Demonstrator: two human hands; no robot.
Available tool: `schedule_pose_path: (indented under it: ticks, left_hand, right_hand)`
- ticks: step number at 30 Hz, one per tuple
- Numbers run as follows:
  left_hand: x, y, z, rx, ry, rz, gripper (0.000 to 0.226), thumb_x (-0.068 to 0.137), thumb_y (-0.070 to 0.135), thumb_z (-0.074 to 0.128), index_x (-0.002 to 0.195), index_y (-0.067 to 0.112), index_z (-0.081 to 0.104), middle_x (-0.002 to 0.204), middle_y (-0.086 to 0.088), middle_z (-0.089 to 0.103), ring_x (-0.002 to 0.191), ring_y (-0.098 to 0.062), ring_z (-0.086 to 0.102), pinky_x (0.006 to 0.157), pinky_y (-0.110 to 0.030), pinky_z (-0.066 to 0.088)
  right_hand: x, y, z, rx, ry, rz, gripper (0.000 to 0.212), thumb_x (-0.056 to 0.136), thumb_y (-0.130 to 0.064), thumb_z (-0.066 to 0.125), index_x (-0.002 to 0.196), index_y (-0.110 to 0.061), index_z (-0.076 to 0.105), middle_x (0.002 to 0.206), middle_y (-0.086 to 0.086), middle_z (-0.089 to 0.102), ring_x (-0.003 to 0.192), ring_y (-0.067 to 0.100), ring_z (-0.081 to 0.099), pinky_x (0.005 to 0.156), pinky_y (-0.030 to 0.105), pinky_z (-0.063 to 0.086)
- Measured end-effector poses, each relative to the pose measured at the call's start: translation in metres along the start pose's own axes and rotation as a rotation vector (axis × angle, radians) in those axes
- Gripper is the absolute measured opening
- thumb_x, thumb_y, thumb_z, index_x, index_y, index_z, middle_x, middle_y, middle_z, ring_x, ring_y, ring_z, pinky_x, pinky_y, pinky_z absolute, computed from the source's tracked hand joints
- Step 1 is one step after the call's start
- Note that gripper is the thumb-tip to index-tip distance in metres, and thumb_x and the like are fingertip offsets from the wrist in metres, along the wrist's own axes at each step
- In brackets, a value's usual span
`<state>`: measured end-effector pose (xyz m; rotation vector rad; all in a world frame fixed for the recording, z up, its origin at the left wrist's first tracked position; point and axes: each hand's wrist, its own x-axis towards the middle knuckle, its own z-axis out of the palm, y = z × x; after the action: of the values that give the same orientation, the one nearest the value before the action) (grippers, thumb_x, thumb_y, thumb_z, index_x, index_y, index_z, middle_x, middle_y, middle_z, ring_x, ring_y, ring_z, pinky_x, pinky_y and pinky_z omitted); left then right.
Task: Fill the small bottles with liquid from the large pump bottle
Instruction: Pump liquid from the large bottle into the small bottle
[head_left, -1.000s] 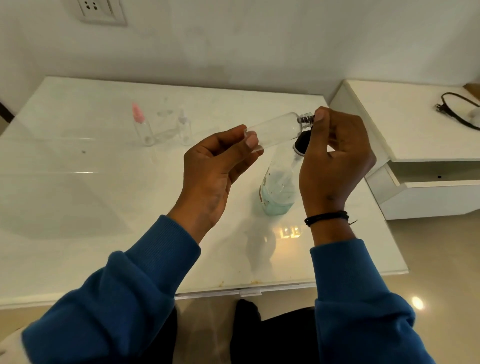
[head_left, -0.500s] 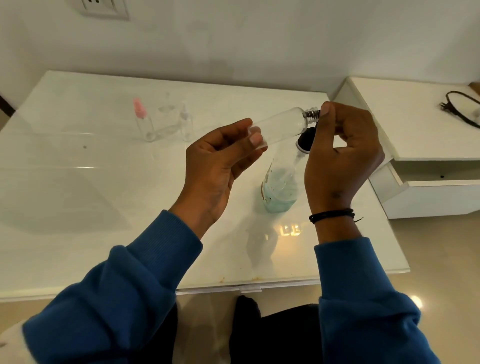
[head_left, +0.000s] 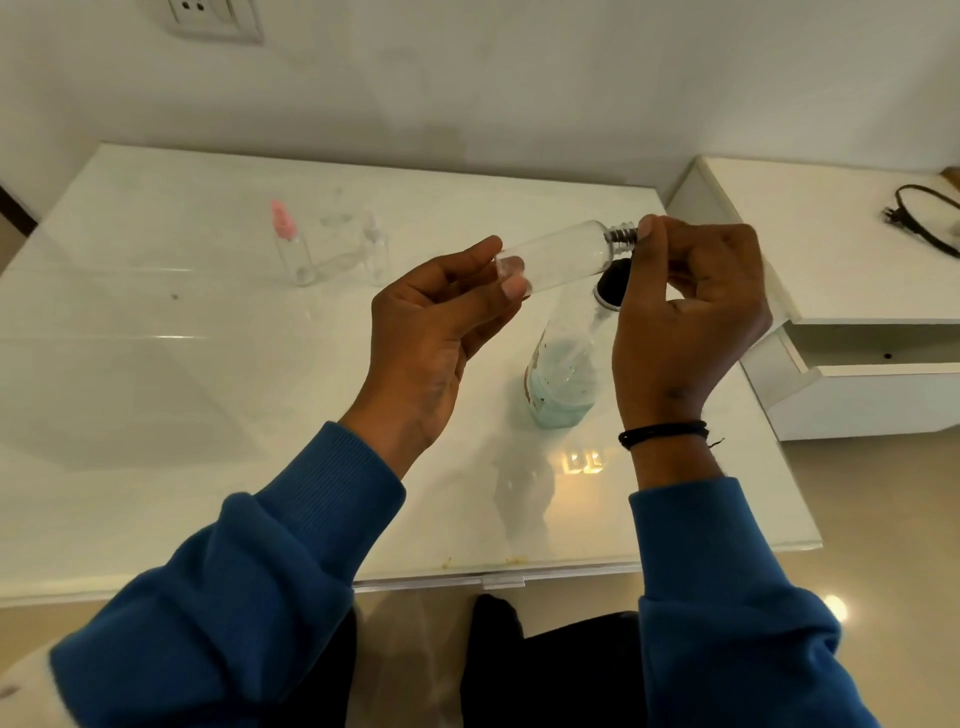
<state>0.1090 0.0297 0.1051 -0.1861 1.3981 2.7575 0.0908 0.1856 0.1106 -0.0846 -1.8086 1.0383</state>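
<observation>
Blue sleeves (head_left: 291, 561), pink-capped bottle (head_left: 291, 244), pale turquoise liquid (head_left: 558, 400), white table (head_left: 156, 364).

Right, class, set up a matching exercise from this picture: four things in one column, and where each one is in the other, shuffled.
Things:
1. Small empty clear bottle
2. Large clear bottle of pale blue liquid
3. Pink-capped small bottle
4. Black cable

Places:
A. standing far left on the white table
B. lying on the side cabinet
C. held tilted between both hands
D. standing on the table under the hands

Pairs: 1-C, 2-D, 3-A, 4-B

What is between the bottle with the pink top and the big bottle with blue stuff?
In the head view, the left hand gripping a small clear bottle lies between the pink-topped bottle and the big bottle.
</observation>
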Motion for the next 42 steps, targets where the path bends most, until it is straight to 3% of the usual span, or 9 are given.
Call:
schedule_pose_path:
  ticks: [5, 16, 19, 23, 25, 32, 42]
  left_hand:
    - [0.0001, -0.0011, 0.0001, 0.027, -0.018, 0.023, 0.033, 0.083, -0.008, 0.072, 0.110, 0.011, 0.073, 0.108, -0.010, 0.078, 0.107, -0.031, 0.073, 0.089, -0.032, 0.059]
    - [-0.0009, -0.0038, -0.0004, 0.042, -0.016, 0.032, 0.032, 0.083, -0.009, 0.071, 0.109, 0.009, 0.073, 0.112, -0.009, 0.077, 0.109, -0.030, 0.072, 0.088, -0.032, 0.060]
    - [-0.0010, -0.0036, -0.0003, 0.042, -0.009, 0.033, 0.034, 0.080, -0.007, 0.074, 0.109, 0.009, 0.073, 0.113, -0.009, 0.077, 0.110, -0.030, 0.072, 0.088, -0.032, 0.059]
    - [-0.0009, -0.0057, 0.0010, 0.033, -0.029, 0.034, 0.033, 0.081, -0.010, 0.072, 0.108, 0.010, 0.073, 0.114, -0.010, 0.076, 0.111, -0.031, 0.071, 0.088, -0.032, 0.058]
    - [-0.0010, -0.0068, 0.0008, 0.040, -0.028, 0.033, 0.034, 0.081, -0.008, 0.073, 0.110, 0.010, 0.073, 0.115, -0.010, 0.076, 0.112, -0.031, 0.071, 0.089, -0.033, 0.058]
    - [-0.0017, -0.0076, -0.0003, 0.041, -0.015, 0.026, 0.034, 0.083, -0.009, 0.072, 0.112, 0.010, 0.072, 0.115, -0.010, 0.076, 0.112, -0.030, 0.071, 0.090, -0.032, 0.058]
    - [-0.0009, -0.0084, -0.0011, 0.054, -0.010, 0.034, 0.034, 0.082, -0.009, 0.072, 0.111, 0.009, 0.072, 0.116, -0.010, 0.076, 0.110, -0.030, 0.072, 0.091, -0.034, 0.059]
  right_hand:
    - [0.0017, -0.0012, -0.0002, 0.006, 0.044, -0.014, 0.018, 0.093, -0.016, 0.068, 0.078, -0.007, 0.071, 0.075, 0.000, 0.062, 0.068, -0.006, 0.054, 0.064, 0.011, 0.048]
    - [0.0013, -0.0052, 0.0029, -0.017, 0.032, -0.044, 0.020, 0.092, -0.011, 0.066, 0.072, -0.005, 0.067, 0.076, -0.003, 0.056, 0.066, -0.003, 0.050, 0.060, 0.005, 0.041]
    - [-0.0004, -0.0039, 0.0033, -0.029, 0.019, -0.039, 0.020, 0.093, -0.011, 0.066, 0.073, -0.006, 0.067, 0.077, -0.004, 0.056, 0.067, 0.004, 0.053, 0.060, 0.012, 0.046]
    - [0.0032, -0.0037, 0.0010, -0.060, 0.040, -0.053, 0.022, 0.093, -0.017, 0.064, 0.073, -0.007, 0.067, 0.087, -0.004, 0.063, 0.078, 0.019, 0.063, 0.064, 0.038, 0.055]
    - [0.0008, -0.0045, 0.0028, -0.059, 0.037, -0.044, 0.021, 0.094, -0.016, 0.063, 0.075, -0.007, 0.068, 0.087, -0.004, 0.065, 0.077, 0.020, 0.064, 0.064, 0.043, 0.055]
    - [-0.0001, -0.0049, 0.0026, -0.066, 0.028, -0.031, 0.019, 0.094, -0.016, 0.064, 0.076, -0.011, 0.067, 0.078, -0.001, 0.063, 0.071, 0.024, 0.061, 0.064, 0.044, 0.053]
    - [-0.0012, -0.0098, 0.0019, -0.072, 0.017, -0.017, 0.016, 0.095, -0.018, 0.064, 0.081, -0.013, 0.069, 0.082, -0.007, 0.063, 0.074, 0.021, 0.061, 0.063, 0.029, 0.051]
